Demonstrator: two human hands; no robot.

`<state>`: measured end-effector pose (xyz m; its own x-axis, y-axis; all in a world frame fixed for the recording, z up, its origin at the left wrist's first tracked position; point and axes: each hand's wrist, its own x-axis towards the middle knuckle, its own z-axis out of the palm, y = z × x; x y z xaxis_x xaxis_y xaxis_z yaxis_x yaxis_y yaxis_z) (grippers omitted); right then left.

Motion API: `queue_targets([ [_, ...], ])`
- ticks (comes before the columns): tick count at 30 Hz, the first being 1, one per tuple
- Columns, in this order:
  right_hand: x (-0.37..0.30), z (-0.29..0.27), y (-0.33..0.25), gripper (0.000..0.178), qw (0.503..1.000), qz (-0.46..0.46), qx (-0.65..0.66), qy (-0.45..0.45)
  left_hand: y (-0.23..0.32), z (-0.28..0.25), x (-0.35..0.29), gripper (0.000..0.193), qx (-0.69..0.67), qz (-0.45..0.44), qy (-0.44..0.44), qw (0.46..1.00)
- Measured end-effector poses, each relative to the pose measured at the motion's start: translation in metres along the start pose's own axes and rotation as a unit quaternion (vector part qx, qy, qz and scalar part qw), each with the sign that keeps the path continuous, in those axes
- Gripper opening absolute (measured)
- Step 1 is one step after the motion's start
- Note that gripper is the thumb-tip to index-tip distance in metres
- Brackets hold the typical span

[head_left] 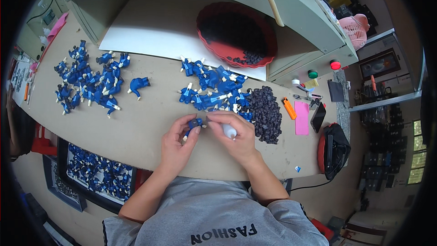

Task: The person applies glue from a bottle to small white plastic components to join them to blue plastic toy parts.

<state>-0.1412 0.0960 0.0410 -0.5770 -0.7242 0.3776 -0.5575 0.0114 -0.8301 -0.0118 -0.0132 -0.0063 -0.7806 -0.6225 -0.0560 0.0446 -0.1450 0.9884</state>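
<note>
Blue figurine [193, 125] is being pinched in the left hand [176, 144] and is lying just left of the right hand [240, 140], which is gripping a white bottle [229, 131].

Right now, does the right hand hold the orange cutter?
No, the orange cutter lies on the table beside the pink sheet, apart from the right hand.

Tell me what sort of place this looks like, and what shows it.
Probably a small factory or workshop: many similar blue figures lie in groups on the worktable, a heap of small dark pieces sits beside one group, and a grey housing carries red and green buttons.
</note>
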Motion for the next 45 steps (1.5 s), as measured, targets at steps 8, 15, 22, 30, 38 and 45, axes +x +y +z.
queue_targets([
  [8,-0.002,0.003,0.005,0.027,0.989,-0.13,-0.07,-0.02,-0.003,0.003,-0.004,0.034,0.044,0.015,0.014,0.999],
  [15,-0.006,-0.005,0.007,0.031,0.978,-0.166,-0.124,-0.031,-0.003,0.005,-0.006,0.031,0.121,0.062,0.033,0.99],
  [22,-0.02,-0.001,0.015,0.028,0.998,-0.019,-0.04,-0.035,0.01,0.003,-0.004,0.03,0.186,0.052,-0.001,0.981],
  [30,-0.024,0.008,0.015,0.028,0.99,-0.095,-0.106,0.011,0.007,0.003,-0.003,0.028,0.198,0.086,0.005,0.976],
  [38,-0.022,-0.008,0.005,0.031,0.994,-0.005,-0.085,-0.066,0.003,0.004,-0.003,0.027,0.221,0.12,-0.004,0.968],
  [45,-0.027,-0.007,0.008,0.035,0.989,-0.026,-0.115,-0.087,0.003,0.002,-0.006,0.025,0.225,0.137,-0.023,0.964],
])
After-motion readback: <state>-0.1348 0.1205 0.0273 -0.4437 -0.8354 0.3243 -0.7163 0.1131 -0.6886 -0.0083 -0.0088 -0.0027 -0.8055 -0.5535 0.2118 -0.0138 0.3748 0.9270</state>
